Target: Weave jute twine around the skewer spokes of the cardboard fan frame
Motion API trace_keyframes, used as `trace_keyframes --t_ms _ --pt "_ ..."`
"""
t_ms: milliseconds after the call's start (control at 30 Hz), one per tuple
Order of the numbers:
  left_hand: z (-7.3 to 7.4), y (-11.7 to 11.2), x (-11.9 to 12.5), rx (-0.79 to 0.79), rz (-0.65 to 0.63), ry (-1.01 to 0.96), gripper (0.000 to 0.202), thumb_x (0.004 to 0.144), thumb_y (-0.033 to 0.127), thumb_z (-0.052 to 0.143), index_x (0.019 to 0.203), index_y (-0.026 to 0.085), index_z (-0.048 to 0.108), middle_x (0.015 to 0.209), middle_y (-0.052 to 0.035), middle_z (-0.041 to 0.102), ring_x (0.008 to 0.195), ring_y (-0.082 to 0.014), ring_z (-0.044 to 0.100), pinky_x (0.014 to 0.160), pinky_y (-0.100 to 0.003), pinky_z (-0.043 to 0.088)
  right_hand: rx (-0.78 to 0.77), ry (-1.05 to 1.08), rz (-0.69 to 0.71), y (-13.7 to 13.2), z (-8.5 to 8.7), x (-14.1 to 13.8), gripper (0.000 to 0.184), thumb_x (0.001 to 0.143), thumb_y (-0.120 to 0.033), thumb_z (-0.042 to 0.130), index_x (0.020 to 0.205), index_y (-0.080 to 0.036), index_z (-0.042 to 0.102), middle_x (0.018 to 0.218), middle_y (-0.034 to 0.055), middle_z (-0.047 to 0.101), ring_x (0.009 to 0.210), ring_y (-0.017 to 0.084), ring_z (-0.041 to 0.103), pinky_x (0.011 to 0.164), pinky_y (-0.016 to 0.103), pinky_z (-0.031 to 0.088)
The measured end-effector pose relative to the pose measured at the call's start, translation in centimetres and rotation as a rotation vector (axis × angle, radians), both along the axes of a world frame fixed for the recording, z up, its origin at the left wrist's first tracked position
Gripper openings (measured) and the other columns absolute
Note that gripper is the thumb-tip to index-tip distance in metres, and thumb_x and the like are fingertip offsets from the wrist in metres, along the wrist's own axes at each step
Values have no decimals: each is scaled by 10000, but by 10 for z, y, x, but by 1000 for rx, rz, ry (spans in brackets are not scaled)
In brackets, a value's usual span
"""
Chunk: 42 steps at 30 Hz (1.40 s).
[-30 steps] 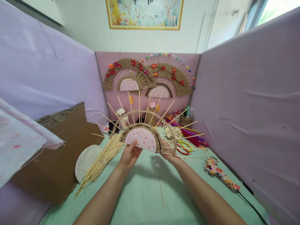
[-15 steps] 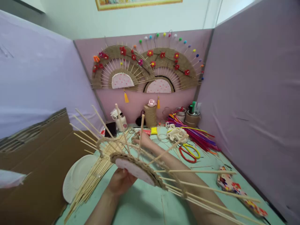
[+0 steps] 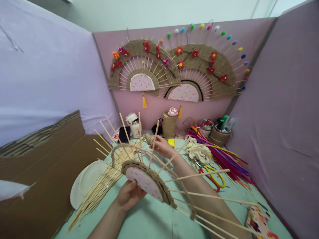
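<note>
My left hand (image 3: 129, 194) grips the straight lower edge of a half-round fan frame (image 3: 144, 184), thumb on its pink spotted cloth face. Wooden sticks radiate from the frame's twine-covered rim, and an arc of twine (image 3: 178, 179) is woven across them. Behind the sticks, my right hand (image 3: 161, 146) is closed on a small bundle of twine (image 3: 149, 138). My right forearm passes beneath the fan's right-hand sticks. The fan is tilted, held above the table.
Loose wooden sticks (image 3: 99, 189) and white plates (image 3: 86, 179) lie left, beside cardboard (image 3: 40, 179). Scissors (image 3: 213, 177), white cord (image 3: 198, 151) and coloured pipe cleaners (image 3: 224, 156) lie right. A twine spool (image 3: 169, 125) stands at the back, below two finished fans (image 3: 142, 49) on the pink panel.
My view has swung left and closer, so the background sits further right. The fan is tilted a little differently. My right hand has lifted slightly with the twine bundle.
</note>
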<state>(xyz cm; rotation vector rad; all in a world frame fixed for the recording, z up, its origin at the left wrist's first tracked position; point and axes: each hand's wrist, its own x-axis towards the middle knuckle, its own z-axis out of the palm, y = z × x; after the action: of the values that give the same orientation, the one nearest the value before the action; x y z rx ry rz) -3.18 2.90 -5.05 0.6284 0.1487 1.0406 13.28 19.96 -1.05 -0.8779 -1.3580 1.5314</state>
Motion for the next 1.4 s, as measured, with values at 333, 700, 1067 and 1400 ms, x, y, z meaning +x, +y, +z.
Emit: trace_keyframes --t_ms 333,700,1067,1400 --pt "17 4 2 -33 43 -56 290 888 224 529 1136 288 666 1185 -15 682 1141 -157 603 1013 -298 443 -281 141 239 -81 38 59 178 729 -294 574 843 -166 622 625 -7 607 386 58 402 334 170 235" --pt "8 10 -6 80 -32 -132 362 951 281 393 1243 292 606 1301 -22 606 1237 -123 521 1073 -238 346 -194 18 349 -126 50 73 140 706 -248 602 836 -196 597 609 -58 522 452 60 400 386 169 248" --pt "2 16 -16 -27 134 -85 424 966 306 320 1348 321 504 1178 -21 685 1138 -127 602 1079 -259 345 -150 -64 371 -122 45 75 206 726 -336 671 888 -209 647 685 -34 600 469 54 417 417 180 302" --pt "14 16 -30 -18 448 -113 419 969 340 324 1347 321 505 1081 0 725 1034 -109 657 1026 -222 385 -92 609 -377 -82 59 143 261 708 -202 644 614 -201 400 424 -135 291 361 27 254 393 126 316"
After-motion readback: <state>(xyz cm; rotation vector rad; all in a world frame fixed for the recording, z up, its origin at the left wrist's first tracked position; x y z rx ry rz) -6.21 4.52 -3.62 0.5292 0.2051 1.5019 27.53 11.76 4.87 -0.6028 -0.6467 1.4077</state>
